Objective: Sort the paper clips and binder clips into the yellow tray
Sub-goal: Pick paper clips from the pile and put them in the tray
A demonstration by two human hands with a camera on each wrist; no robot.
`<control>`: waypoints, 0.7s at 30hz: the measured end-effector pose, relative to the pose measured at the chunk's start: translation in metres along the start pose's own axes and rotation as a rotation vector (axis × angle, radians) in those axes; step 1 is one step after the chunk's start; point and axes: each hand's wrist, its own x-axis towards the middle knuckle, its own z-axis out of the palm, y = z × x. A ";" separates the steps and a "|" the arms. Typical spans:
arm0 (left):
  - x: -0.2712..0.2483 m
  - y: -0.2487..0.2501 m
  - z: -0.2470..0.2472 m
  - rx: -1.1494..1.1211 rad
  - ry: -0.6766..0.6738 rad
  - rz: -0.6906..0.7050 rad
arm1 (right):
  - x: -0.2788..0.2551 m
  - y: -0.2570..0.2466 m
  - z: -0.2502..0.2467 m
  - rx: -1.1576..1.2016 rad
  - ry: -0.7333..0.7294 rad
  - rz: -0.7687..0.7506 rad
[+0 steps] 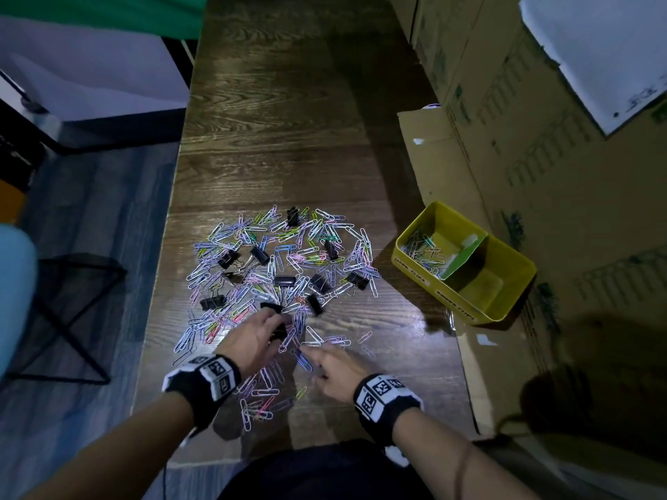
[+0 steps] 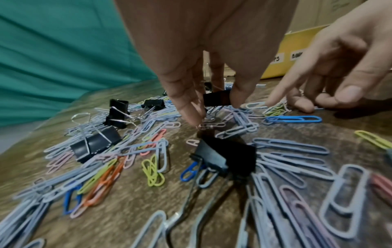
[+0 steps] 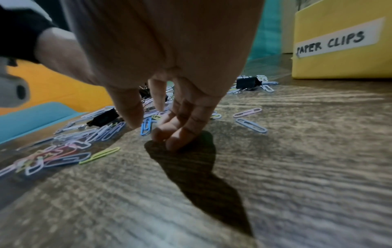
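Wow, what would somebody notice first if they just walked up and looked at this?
First, the big heap of colourful paper clips spread over the dark wooden table, with black binder clips mixed in. Next, the yellow tray at the right, one compartment already holding some paper clips. Both hands, left hand and right hand, work at the heap's near edge.

Head view overhead, facing down; 2 wrist views low, close, sharing clip pile [image 1: 278,279].
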 end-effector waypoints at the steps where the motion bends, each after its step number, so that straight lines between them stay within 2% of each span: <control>1: 0.003 -0.002 -0.001 0.009 0.001 -0.015 | 0.001 0.001 0.000 0.013 0.010 0.023; 4: 0.004 -0.002 -0.007 0.068 0.032 -0.012 | -0.002 0.007 -0.003 0.094 0.090 0.041; 7: -0.014 0.004 -0.016 0.093 0.062 0.145 | -0.011 0.019 -0.013 0.076 0.246 0.066; 9: -0.031 0.001 -0.014 0.168 -0.122 0.151 | -0.016 0.030 -0.018 0.043 0.329 0.135; 12: -0.051 0.000 -0.010 0.355 -0.587 -0.020 | -0.020 0.043 -0.018 -0.062 0.410 0.255; 13: -0.055 0.004 -0.010 0.425 -0.692 -0.035 | -0.021 0.045 -0.016 -0.107 0.420 0.282; 15: -0.057 0.013 -0.001 0.495 -0.801 -0.041 | -0.024 0.046 -0.010 -0.186 0.439 0.307; 17: -0.052 0.024 0.009 0.508 -0.806 -0.024 | -0.026 0.044 -0.003 -0.207 0.421 0.303; 21: -0.031 0.051 0.022 0.409 -0.670 0.038 | -0.024 0.033 0.011 -0.197 0.316 0.246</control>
